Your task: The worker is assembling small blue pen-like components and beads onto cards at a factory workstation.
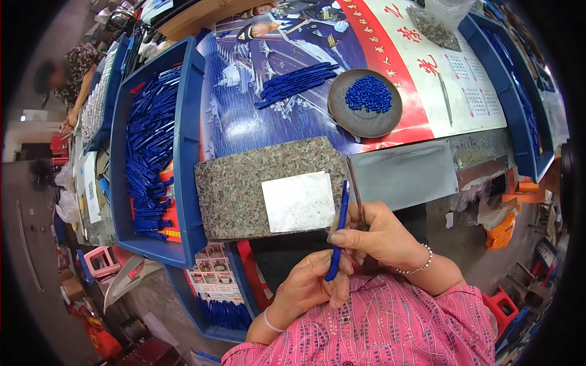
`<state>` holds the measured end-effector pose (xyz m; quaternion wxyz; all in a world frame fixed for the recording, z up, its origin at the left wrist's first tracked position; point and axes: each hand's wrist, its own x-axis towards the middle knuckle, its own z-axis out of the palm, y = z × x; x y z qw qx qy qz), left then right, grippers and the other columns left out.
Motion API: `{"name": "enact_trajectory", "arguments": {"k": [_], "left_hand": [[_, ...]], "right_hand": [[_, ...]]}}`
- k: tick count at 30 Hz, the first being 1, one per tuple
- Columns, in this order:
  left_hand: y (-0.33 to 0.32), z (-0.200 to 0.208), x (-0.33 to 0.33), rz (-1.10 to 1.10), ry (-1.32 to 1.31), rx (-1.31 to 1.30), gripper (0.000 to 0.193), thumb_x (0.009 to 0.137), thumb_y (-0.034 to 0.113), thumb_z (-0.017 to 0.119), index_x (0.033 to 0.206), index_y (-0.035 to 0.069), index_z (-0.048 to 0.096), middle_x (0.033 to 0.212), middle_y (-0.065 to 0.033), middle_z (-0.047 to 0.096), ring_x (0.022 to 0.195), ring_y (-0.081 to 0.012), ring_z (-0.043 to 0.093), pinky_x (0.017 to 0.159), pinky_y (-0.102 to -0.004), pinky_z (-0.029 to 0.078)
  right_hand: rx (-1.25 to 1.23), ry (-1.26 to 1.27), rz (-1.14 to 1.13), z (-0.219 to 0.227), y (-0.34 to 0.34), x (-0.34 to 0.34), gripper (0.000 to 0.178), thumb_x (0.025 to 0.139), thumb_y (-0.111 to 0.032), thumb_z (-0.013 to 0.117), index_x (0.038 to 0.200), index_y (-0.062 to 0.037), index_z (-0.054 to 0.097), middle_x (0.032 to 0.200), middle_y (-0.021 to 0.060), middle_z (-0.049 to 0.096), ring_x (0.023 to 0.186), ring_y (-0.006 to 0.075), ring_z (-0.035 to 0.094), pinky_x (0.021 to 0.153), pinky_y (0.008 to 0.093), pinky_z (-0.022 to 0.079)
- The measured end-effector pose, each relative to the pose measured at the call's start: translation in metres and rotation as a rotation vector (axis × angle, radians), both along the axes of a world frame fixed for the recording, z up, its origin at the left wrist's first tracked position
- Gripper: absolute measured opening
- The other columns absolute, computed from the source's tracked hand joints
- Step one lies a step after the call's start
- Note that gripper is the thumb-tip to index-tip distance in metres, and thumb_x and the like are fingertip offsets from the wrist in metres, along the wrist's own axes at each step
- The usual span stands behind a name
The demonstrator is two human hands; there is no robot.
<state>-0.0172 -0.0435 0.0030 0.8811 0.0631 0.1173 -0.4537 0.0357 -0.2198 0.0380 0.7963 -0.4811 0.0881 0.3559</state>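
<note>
Pinching one blue stick (343, 210), left grip (308, 277) and right grip (379, 234) face a lettered calendar (381, 46).

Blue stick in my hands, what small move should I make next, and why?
I'd probably steady the blue stick with your left hand before easing the right hand's grip. Both hands are at the stick, the left by its lower end, and the right also seems to hold a thin dark rod, so freeing it from the stick could make the rod easier to handle.
</note>
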Motion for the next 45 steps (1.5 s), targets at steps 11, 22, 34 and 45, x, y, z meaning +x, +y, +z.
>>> {"name": "enact_trajectory", "arguments": {"k": [11,22,34,45], "left_hand": [[-0.004,0.0,-0.003,-0.008,0.023,0.055,0.032,0.09,0.03,0.051,0.098,-0.001,0.047,0.071,-0.0169,0.059,0.054,-0.0224,0.057,0.05,-0.0291,0.048],[-0.01,0.011,-0.003,-0.016,-0.106,0.218,0.024,0.092,0.025,0.049,0.098,0.001,0.048,0.068,-0.0113,0.056,0.054,-0.0171,0.052,0.048,-0.025,0.041],[-0.02,0.025,0.004,0.073,-0.278,0.467,0.024,0.096,0.022,0.04,0.1,0.0,0.047,0.071,-0.0109,0.057,0.057,-0.0164,0.053,0.054,-0.0257,0.044],[-0.018,0.022,0.007,0.04,-0.175,0.394,0.028,0.097,0.024,0.037,0.109,0.0,0.042,0.071,-0.0136,0.057,0.059,-0.019,0.055,0.056,-0.0269,0.046]], "right_hand": [[-0.006,-0.063,0.053,-0.006,-0.006,-0.006,0.023,0.087,-0.021,0.059,0.092,0.0012,0.058,0.071,0.0033,0.059,0.055,0.0066,0.055,0.045,0.0172,0.04],[-0.01,-0.156,0.026,0.0,-0.011,-0.012,0.019,0.088,-0.017,0.057,0.092,0.0014,0.058,0.07,0.0031,0.058,0.055,0.0054,0.054,0.048,0.0176,0.042],[0.059,-0.152,-0.071,-0.012,-0.01,-0.007,0.018,0.091,-0.016,0.053,0.092,0.0011,0.055,0.067,0.0003,0.054,0.05,0.0036,0.046,0.046,0.0187,0.037],[0.064,-0.06,-0.115,-0.013,-0.007,-0.002,0.019,0.09,-0.016,0.053,0.099,0.001,0.051,0.062,0.0008,0.051,0.047,0.0055,0.046,0.043,0.0191,0.036]]}}
